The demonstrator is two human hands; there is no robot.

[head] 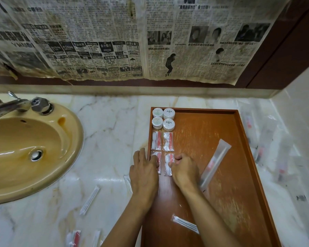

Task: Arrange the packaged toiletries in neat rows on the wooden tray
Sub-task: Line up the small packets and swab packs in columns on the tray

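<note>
At the far left sits a yellow sink (34, 148) sunk into a marble counter (107, 125), with a few slim wrapped sticks (90, 199) and a red-and-white packet (75, 237) lying loose near the front edge. Further right, the left hand (144, 172) rests palm down over the wooden tray's (253, 157) left rim, fingers spread flat on the near-left sachet (158, 162). Just beside it, the right hand (183, 171) is curled, its fingertips pressing the near-right sachet (168, 164); neither hand grips anything. Beyond these two lie another pair of sachets (162, 141), and behind them four round soaps (163, 119) in a square, all against the tray's left side. A long clear tube packet (214, 162) lies slanted mid-tray, and a wrapped stick (185, 223) rests near the front. Blurred packets (268, 139) are scattered on the counter to the right. The step in hand looks like squaring up the third row; next, the slanted tube likely needs straightening alongside it.
</note>
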